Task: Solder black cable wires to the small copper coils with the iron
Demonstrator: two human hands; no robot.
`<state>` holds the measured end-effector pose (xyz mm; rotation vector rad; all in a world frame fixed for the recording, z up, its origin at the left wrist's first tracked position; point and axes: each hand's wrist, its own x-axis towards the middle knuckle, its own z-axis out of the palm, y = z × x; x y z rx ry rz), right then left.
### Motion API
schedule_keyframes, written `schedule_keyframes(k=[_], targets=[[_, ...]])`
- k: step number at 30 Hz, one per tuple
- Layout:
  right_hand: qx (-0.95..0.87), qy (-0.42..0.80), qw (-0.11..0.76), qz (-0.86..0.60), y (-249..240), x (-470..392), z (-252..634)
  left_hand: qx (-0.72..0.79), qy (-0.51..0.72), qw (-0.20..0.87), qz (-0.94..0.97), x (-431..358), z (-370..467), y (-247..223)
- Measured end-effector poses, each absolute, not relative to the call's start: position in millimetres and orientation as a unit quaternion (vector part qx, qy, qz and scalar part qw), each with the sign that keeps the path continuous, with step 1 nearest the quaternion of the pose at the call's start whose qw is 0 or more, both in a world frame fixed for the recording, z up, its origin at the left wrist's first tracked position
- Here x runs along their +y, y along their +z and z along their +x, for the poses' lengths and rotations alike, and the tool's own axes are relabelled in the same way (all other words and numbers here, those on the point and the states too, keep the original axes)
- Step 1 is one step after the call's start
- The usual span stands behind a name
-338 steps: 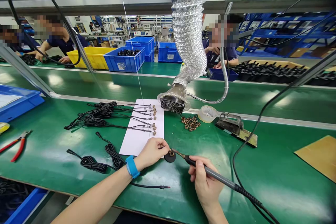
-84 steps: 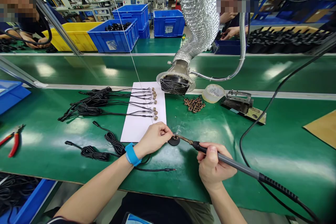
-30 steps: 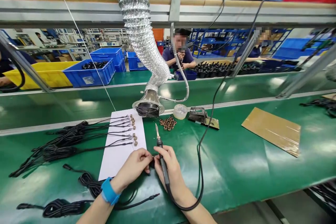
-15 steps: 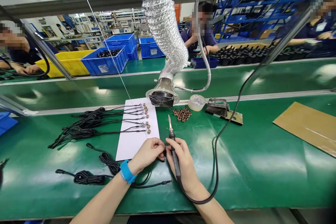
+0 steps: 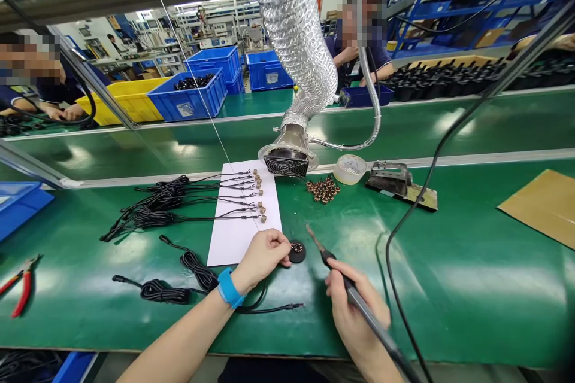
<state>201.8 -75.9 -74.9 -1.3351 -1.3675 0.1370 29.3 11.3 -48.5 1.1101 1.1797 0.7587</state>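
Observation:
My right hand (image 5: pixel 357 305) is closed round the grip of a soldering iron (image 5: pixel 344 278). Its tip points up and left, a little above and right of a small black disc (image 5: pixel 300 256), apart from it. The disc lies on the green table and carries a ring of small metal contacts. At the disc's left edge, my left hand (image 5: pixel 265 251) has thumb and forefinger pinched together. A thin solder wire (image 5: pixel 215 129) runs down from above to this hand; its end is hidden by the fingers. A blue band (image 5: pixel 230 289) circles the left wrist.
White paper (image 5: pixel 224 245) bears wire ends with small metal connectors (image 5: pixel 260 192). Coiled black cables (image 5: pixel 164 292) lie left, beyond them red-handled pliers (image 5: pixel 27 287). Copper-coloured parts (image 5: pixel 323 190), a tape roll (image 5: pixel 350 169) and an iron stand (image 5: pixel 399 182) sit behind, under a fume duct (image 5: pixel 291 30).
My right hand has moved right and down, away from the left hand, and the soldering iron now leans left. The black disc has come into view flat on the table.

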Motion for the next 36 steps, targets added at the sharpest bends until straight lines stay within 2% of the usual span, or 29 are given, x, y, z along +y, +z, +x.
schedule_keyframes(k=[5,14,28,36], targets=[[-0.577,0.049,0.578,-0.575,-86,-94,208,0.525,0.323,0.604,0.505,9,29,-47],[-0.603,0.051,0.575,-0.55,-77,-90,206,0.533,0.311,0.582,0.53,8,31,-46],[-0.63,0.036,0.561,-0.536,-62,-83,201,0.527,0.309,0.586,0.532,7,32,-44],[-0.606,0.048,0.574,-0.549,-72,-88,203,0.525,0.314,0.586,0.531,6,32,-43]])
